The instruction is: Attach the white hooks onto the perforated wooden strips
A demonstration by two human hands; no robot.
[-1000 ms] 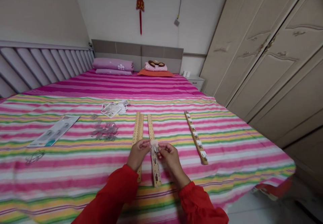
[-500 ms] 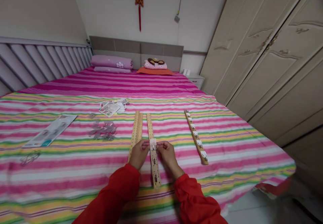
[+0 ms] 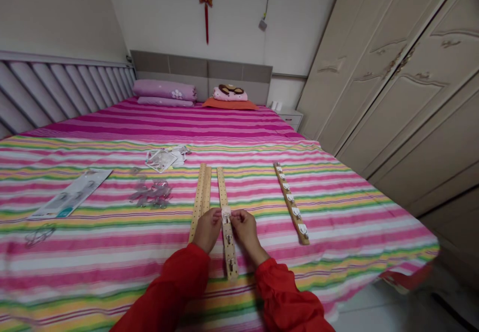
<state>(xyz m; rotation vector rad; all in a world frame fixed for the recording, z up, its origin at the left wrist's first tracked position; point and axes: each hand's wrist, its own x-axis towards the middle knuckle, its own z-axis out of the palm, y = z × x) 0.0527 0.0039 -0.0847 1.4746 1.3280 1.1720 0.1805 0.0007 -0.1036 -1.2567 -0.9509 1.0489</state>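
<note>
A thin wooden strip with rows of holes (image 3: pixel 223 192) lies lengthwise on the bed. A small clear adhesive hook (image 3: pixel 226 213) with a metal prong sits across it, and two more metal hooks are on its near part. My left hand (image 3: pixel 208 228) pinches the left edge of the clear hook. From the other side, the fingertips of my right hand (image 3: pixel 245 226) pinch its right edge. Beside my left hand lie more wooden strips with holes (image 3: pixel 198 197), partly covered by that hand. Farther right is a wooden strip bearing several white hooks (image 3: pixel 291 200).
Several clear hooks (image 3: pixel 155 192) lie in a heap on the left. Behind them are papers and wrappers (image 3: pixel 164 158). A flat hook package (image 3: pixel 73 195) and a tangle of thin wire-like pieces (image 3: pixel 40 234) lie at far left. A wardrobe (image 3: pixel 404 83) stands right of the bed.
The clear hook's upper part now looks crumpled or tilted between my fingers, where it looked flat before. Both hands stay at the same place on the strip. The view shifts slightly.
</note>
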